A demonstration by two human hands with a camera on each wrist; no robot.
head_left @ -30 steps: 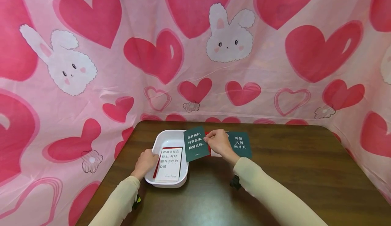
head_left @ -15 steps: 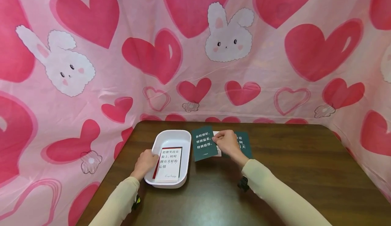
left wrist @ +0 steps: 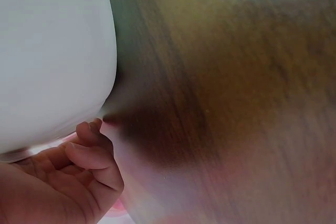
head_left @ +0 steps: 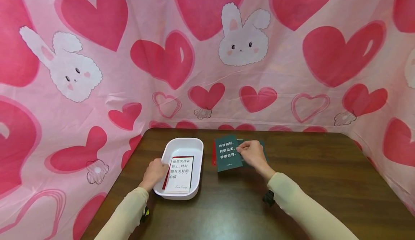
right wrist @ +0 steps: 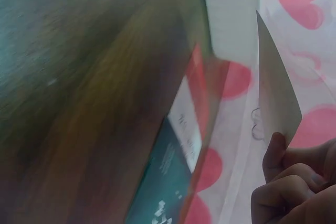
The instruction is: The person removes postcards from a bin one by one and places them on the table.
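Note:
Between thumb and fingers my right hand (head_left: 253, 153) pinches the right edge of a dark green card (head_left: 228, 158) printed with white characters. It is held up over other cards, and its pale back (right wrist: 277, 90) faces the right wrist camera. Below it lie a red card (head_left: 213, 153), a white card (right wrist: 185, 121) and another green card (right wrist: 164, 166), overlapping in a row on the table. My left hand (head_left: 156, 173) grips the left rim of a white plastic tray (head_left: 185, 141); its curled fingers (left wrist: 94, 156) show against the outer wall. Inside the tray a white card (head_left: 180, 177) tops a small overlapping pile.
The brown wooden table (head_left: 311, 182) carries everything. A pink cloth (head_left: 282, 70) with hearts and rabbits hangs behind it and along both sides. The tray stands left of the row of cards.
My right hand has moved right with the green card, from the tray's right edge to over the row of cards. My left hand and the tray have stayed in place.

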